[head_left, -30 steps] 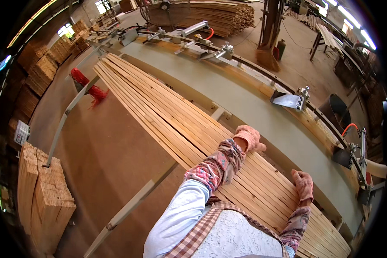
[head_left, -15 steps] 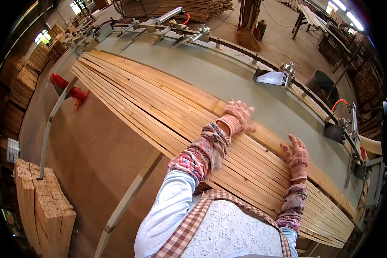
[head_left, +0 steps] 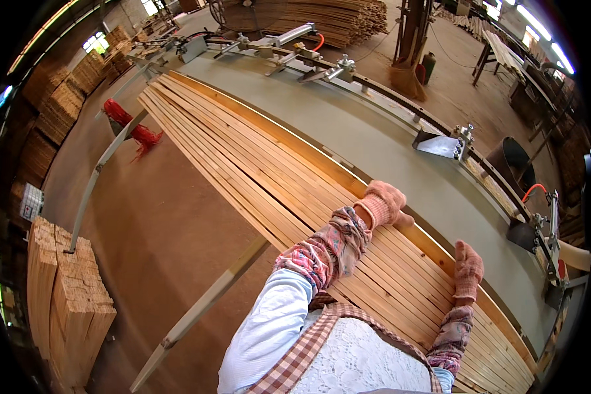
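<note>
A long wooden board [head_left: 433, 251] stands tilted up on its edge along the far side of a row of narrow wood strips [head_left: 262, 172]. My left hand [head_left: 384, 202], in a pink knit glove, is closed over the board's upper edge near the middle, with its fingertips hidden behind. Farther right, my right hand [head_left: 468, 266], gloved alike, grips the same board with its thumb pointing up. The strips lie side by side under my forearms. A grey machine table [head_left: 374, 141] stretches beyond the board.
Metal clamps and stops [head_left: 440, 143] line the table's far rail. At left, a red bundle of strings [head_left: 134, 128] hangs on a curved metal bar. A stack of cut wood [head_left: 72, 289] stands lower left. A dark bin [head_left: 511, 161] sits behind the rail.
The board has gone from lying flat to tilted up on edge. My hands have changed from spread fingers to closed around it. The whole view has shifted slightly.
</note>
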The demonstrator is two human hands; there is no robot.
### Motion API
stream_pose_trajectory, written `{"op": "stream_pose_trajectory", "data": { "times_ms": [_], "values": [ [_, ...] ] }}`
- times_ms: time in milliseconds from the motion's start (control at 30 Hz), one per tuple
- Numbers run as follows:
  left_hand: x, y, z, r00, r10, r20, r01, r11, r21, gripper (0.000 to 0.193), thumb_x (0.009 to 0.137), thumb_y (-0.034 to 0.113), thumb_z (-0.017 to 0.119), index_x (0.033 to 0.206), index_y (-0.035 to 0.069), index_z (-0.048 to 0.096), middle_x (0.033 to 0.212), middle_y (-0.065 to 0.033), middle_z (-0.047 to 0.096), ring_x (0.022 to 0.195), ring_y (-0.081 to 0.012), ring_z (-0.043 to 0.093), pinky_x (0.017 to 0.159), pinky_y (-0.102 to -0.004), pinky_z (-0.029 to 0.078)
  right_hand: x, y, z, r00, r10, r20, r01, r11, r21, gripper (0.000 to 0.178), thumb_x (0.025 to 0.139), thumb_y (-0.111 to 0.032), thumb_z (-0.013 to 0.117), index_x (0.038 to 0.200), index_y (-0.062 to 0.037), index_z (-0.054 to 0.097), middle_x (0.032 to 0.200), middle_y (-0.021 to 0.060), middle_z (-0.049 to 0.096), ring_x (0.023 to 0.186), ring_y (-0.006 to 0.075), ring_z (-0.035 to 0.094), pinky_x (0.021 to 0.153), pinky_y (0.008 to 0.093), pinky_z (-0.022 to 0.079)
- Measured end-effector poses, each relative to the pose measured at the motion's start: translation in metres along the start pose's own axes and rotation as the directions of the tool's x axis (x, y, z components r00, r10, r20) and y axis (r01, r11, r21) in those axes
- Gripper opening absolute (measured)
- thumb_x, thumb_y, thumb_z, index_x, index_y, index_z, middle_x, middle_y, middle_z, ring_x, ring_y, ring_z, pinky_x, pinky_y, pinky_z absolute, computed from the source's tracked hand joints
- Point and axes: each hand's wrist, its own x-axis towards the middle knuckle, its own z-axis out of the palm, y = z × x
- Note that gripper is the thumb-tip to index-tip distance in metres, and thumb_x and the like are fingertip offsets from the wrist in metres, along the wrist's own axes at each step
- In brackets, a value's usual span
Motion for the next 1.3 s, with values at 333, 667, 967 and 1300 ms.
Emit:
{"op": "stream_pose_trajectory", "data": {
  "times_ms": [333,667,967,1300],
  "values": [
    [-0.003,0.003,0.0,0.994,0.011,0.109,-0.005,0.999,-0.049,0.077,0.09,0.074,0.045,0.117,0.007,0.072,0.116,-0.0169,0.071,0.114,-0.0325,0.066,0.093,-0.0498,0.053,-0.006,-0.002,-0.005,0.959,0.127,0.253,-0.153,0.984,0.089,0.067,0.096,-0.065,0.048,0.107,-0.0056,0.076,0.09,0.0184,0.073,0.086,0.03,0.068,0.085,0.0407,0.051],
    [0.008,0.004,0.012,0.959,-0.121,0.258,0.138,0.989,-0.047,0.092,0.09,0.078,0.032,0.134,0.003,0.062,0.136,-0.0205,0.061,0.13,-0.037,0.055,0.106,-0.0567,0.042,-0.001,0.013,-0.001,0.916,0.122,0.383,-0.188,0.972,0.14,0.072,0.095,-0.069,0.047,0.106,-0.0036,0.076,0.09,0.0166,0.073,0.087,0.0282,0.067,0.085,0.038,0.05],
    [0.003,0.003,0.004,0.97,-0.066,0.234,0.099,0.986,-0.133,0.081,0.086,0.072,0.045,0.127,0.006,0.067,0.13,-0.0175,0.065,0.125,-0.034,0.059,0.102,-0.0551,0.045,-0.009,-0.005,0.0,0.949,0.18,-0.259,-0.025,0.86,0.509,0.027,0.098,-0.027,0.068,0.112,-0.0047,0.074,0.072,0.0005,0.063,0.066,0.0074,0.055,0.061,0.0234,0.046],
    [0.002,0.001,0.006,0.986,-0.016,0.168,0.041,0.988,-0.15,0.074,0.086,0.069,0.047,0.118,0.007,0.071,0.126,-0.0175,0.067,0.122,-0.0331,0.061,0.102,-0.047,0.047,-0.003,0.009,-0.008,0.895,0.293,0.336,-0.371,0.907,0.2,0.051,0.093,-0.054,0.064,0.116,-0.0092,0.074,0.081,0.0081,0.071,0.073,0.0189,0.066,0.069,0.0359,0.054]
  ]
}}
